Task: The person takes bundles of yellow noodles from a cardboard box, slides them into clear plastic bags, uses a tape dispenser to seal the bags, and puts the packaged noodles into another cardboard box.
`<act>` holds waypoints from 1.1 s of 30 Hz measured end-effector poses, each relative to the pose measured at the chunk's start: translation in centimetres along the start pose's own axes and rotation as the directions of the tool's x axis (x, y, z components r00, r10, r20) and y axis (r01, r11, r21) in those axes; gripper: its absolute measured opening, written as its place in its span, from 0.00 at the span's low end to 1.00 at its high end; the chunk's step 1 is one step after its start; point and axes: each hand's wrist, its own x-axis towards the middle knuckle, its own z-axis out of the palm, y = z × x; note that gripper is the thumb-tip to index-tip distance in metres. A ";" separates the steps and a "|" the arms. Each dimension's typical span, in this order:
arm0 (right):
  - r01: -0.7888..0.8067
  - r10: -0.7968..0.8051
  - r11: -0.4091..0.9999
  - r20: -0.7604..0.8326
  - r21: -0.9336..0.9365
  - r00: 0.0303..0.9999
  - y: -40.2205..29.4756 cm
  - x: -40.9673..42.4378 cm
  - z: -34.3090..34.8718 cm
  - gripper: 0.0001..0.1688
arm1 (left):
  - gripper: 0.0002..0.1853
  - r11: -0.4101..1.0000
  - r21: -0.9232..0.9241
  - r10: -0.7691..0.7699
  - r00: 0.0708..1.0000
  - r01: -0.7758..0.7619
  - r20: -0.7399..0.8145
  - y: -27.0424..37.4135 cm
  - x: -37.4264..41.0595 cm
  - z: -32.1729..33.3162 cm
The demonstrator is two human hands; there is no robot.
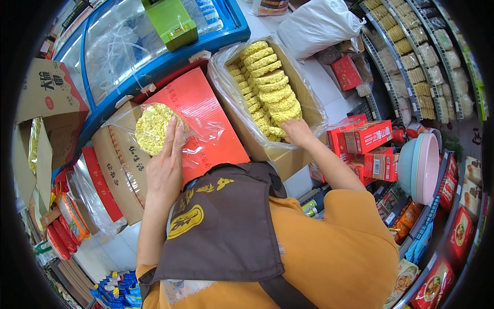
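My left hand (166,166) holds a clear plastic bag (204,133) with a round yellow dried noodle cake (152,129) inside. Its fingers lie straight across the cake, and the thumb is hidden. Beneath the bag are a red cardboard box (216,112) and a brown carton (119,154). To the right, my right hand (297,133) reaches into an open carton (293,160) lined with clear plastic. Its fingers touch the near end of a row of noodle cakes (276,83) standing on edge; the fingertips are hidden among them. A second row (247,94) lies along the left.
A blue-rimmed freezer (162,65) carries a green box (173,27). A white sack (318,27) stands behind the noodle carton. Red noodle boxes (368,137) and stacked plastic basins (418,168) are at right, before curved-looking shelves (409,58). An open carton (50,92) stands left.
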 end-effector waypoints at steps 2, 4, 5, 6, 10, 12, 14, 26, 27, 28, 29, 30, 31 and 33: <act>0.077 -0.077 0.997 0.017 -0.013 0.997 0.3 -0.2 0.0 0.19 | 0.38 1.000 0.008 0.000 1.000 0.000 -0.004 0.0 0.0 0.1; 0.132 -0.132 0.991 0.026 -0.025 0.991 0.8 -0.5 -0.5 0.19 | 0.38 1.000 0.005 0.001 1.000 -0.001 -0.008 0.0 0.0 0.2; 0.142 -0.142 0.989 0.031 -0.026 0.989 1.0 -0.7 -0.7 0.19 | 0.38 1.000 -0.001 0.004 1.000 -0.004 -0.014 -0.1 0.0 0.2; 0.153 -0.152 0.988 0.035 -0.026 0.988 1.1 -0.8 -1.1 0.18 | 0.38 1.000 -0.006 0.007 1.000 -0.008 -0.019 -0.1 -0.1 0.2; -0.117 0.084 0.992 0.431 0.051 0.899 1.0 -0.1 -3.7 0.25 | 0.38 0.999 -0.029 0.015 0.999 -0.016 -0.031 -0.1 0.0 0.3; -0.325 0.156 0.886 0.449 0.331 0.880 2.3 0.6 -2.9 0.30 | 0.37 1.000 -0.018 0.002 1.000 -0.002 -0.009 -0.1 0.0 0.4; -0.672 0.354 0.588 0.605 0.450 0.714 5.2 1.7 0.3 0.36 | 0.37 1.000 -0.015 0.015 1.000 -0.015 0.001 0.0 0.4 0.2; -0.702 0.699 -0.083 0.543 0.708 0.465 5.4 4.8 5.5 0.42 | 0.39 0.999 -0.045 -0.007 1.000 0.007 -0.015 -0.5 0.1 0.3; -0.657 0.711 -0.154 0.544 0.738 0.445 5.4 4.8 5.9 0.40 | 0.40 0.999 -0.047 -0.012 1.000 0.011 -0.011 -0.5 0.1 0.4; -0.622 0.721 -0.185 0.535 0.761 0.440 6.0 4.5 7.0 0.37 | 0.40 0.999 -0.043 -0.004 1.000 0.003 -0.010 -0.5 0.2 0.4; -0.586 0.732 -0.215 0.526 0.781 0.433 6.6 4.1 8.2 0.34 | 0.40 0.999 -0.039 0.005 1.000 -0.006 -0.009 -0.4 0.3 0.3; -0.548 0.738 -0.243 0.519 0.800 0.431 6.6 4.0 8.3 0.31 | 0.40 0.999 -0.033 0.009 1.000 -0.009 -0.006 -0.4 0.3 0.3; -0.501 0.767 -0.234 0.475 0.833 0.432 6.6 3.9 8.4 0.30 | 0.40 0.999 -0.035 0.007 1.000 -0.007 0.000 -0.4 0.4 0.3; -0.402 0.816 -0.209 0.386 0.891 0.431 6.0 3.9 7.7 0.28 | 0.40 0.999 -0.034 0.000 1.000 0.001 0.014 -0.4 0.4 0.2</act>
